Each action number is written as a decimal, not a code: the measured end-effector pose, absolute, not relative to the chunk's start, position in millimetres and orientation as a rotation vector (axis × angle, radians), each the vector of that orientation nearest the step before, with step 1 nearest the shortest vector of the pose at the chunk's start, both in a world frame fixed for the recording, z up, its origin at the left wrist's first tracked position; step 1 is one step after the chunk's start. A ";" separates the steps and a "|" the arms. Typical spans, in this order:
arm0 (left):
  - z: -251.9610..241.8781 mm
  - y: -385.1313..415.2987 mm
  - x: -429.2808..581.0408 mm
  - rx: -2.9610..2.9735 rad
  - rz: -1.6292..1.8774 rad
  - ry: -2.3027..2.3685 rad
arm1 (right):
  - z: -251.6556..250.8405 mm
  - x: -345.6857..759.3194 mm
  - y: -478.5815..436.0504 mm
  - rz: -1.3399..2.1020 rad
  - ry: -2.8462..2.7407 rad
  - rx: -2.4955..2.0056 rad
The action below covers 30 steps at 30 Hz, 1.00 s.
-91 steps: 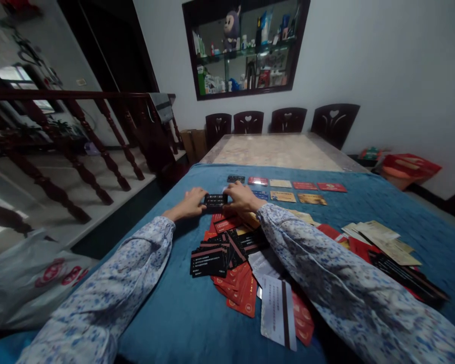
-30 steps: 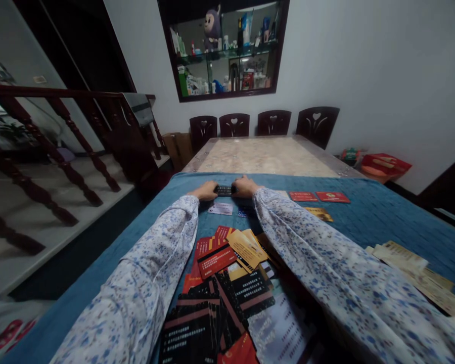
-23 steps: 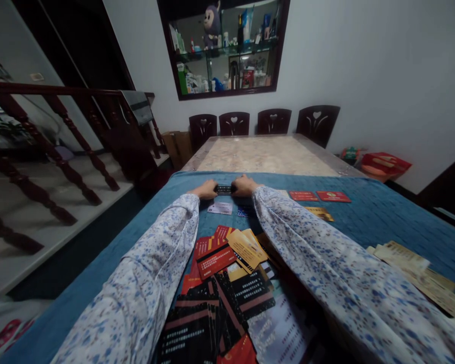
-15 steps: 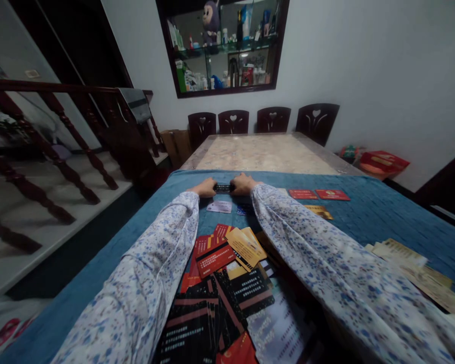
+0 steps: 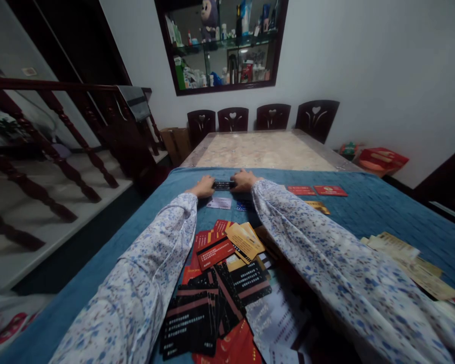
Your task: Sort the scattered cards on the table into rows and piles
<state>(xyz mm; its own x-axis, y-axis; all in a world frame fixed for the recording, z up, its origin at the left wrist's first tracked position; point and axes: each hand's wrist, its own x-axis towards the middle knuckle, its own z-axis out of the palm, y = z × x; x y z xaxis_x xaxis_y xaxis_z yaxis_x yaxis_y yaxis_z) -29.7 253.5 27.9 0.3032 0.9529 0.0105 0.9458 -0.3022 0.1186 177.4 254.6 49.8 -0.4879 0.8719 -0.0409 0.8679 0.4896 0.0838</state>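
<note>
At the far part of the blue cloth, a black card [image 5: 223,185] lies between my two hands. My left hand [image 5: 203,187] grips its left end and my right hand [image 5: 244,180] its right end, the fingers bent around the edges. Whether it is one card or a small stack I cannot tell. Just nearer to me lie a white card [image 5: 219,202] and a blue patterned card [image 5: 242,206], the latter partly covered by my right sleeve. Below my arms spreads a loose pile of black cards [image 5: 191,321], red cards [image 5: 215,253] and gold cards [image 5: 242,242].
Two red cards [image 5: 330,190] and a gold card [image 5: 317,207] lie right of my right arm. A heap of pale yellow cards [image 5: 413,268] sits farther right on the blue cloth [image 5: 136,253]. Beyond it are the bare stone tabletop [image 5: 265,149] and several dark chairs [image 5: 233,120].
My hands stay at the black card with only slight finger movement. The whole view has shifted a little; the cards on the cloth keep their arrangement.
</note>
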 end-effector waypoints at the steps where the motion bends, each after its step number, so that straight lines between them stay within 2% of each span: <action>1: 28.9 249.9 -30.6 2.445 0.136 1.819 | 50.8 178.6 253.1 0.086 2.653 1.545; 17: 43.2 165.9 -48.3 2.511 0.208 1.820 | 70.4 188.6 189.4 0.160 2.843 1.447; 30: 28.4 106.8 -68.8 2.579 0.411 1.668 | 61.8 188.0 135.0 0.006 3.057 1.316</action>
